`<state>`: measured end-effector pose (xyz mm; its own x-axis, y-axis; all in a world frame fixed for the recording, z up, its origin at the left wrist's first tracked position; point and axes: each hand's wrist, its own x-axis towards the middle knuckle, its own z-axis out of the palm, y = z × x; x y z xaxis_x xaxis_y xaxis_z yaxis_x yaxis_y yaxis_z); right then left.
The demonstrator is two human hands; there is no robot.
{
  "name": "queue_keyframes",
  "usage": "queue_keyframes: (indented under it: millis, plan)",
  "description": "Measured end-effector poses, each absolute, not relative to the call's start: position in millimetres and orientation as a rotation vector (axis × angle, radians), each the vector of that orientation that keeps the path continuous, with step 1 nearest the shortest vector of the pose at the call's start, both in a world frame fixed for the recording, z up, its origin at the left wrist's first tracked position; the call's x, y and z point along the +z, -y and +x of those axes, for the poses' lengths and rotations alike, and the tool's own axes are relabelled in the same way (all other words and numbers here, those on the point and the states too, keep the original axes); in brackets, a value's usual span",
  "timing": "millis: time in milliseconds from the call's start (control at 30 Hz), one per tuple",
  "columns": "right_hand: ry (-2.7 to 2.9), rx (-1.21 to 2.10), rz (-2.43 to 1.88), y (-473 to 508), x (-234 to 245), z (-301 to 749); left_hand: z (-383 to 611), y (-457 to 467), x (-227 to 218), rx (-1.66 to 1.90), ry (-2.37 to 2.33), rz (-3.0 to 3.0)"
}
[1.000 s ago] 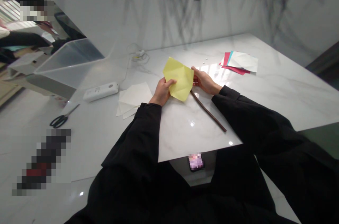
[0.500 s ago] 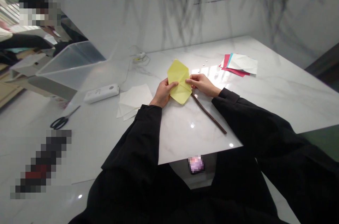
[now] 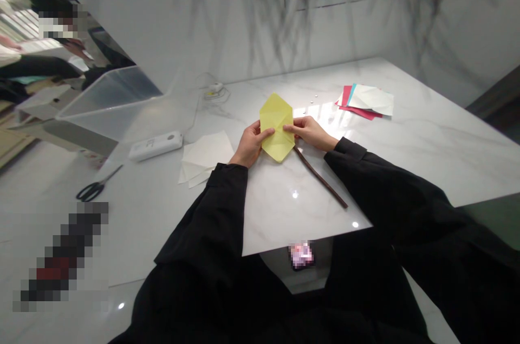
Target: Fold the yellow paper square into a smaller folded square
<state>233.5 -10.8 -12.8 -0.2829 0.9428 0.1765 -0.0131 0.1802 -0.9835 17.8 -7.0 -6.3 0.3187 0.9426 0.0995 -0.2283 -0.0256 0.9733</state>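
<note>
Fold in hand on the yellow paper (image 3: 277, 127), held just above the white marble table (image 3: 406, 138), centre of view; sheet already creased into a narrow pointed shape, tips at 12 and 6 o'clock. Left hand (image 3: 248, 144) pinches the sheet's 9 o'clock edge, thumb on top, fingers behind; right hand (image 3: 312, 131) pinches the 3 o'clock edge, fingertips near the middle crease; both closed on the paper, neither resting on the table as far as I can tell.

Step, by my reading: side flaps being drawn in toward the centre line, mid-fold rather than finished; the next move likely calls for lining the edges up on that centre crease and pressing flat, a firm surface helping; corners slipping out of line is the risk.

Around it: a brown stick (image 3: 320, 177) lies on the table from under the right hand toward 5 o'clock; white paper sheets (image 3: 205, 154) at 9 o'clock of the left hand; a white box-shaped device (image 3: 155, 144) farther at 9; scissors (image 3: 96, 187) at 8 o'clock, well apart; a stack of red, blue and white paper (image 3: 368, 100) at 2 o'clock; a clear plastic bin (image 3: 109, 100) at 10 o'clock; another person at far 10 o'clock, apart.
</note>
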Motion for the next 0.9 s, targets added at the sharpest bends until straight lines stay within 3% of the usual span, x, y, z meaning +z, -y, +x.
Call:
queue_keyframes:
  millis: [900]
  plan:
    - [1.504,1.203,-0.960,10.0,-14.7,232.5,17.3,5.1,-9.9,1.080,-0.772,1.279]
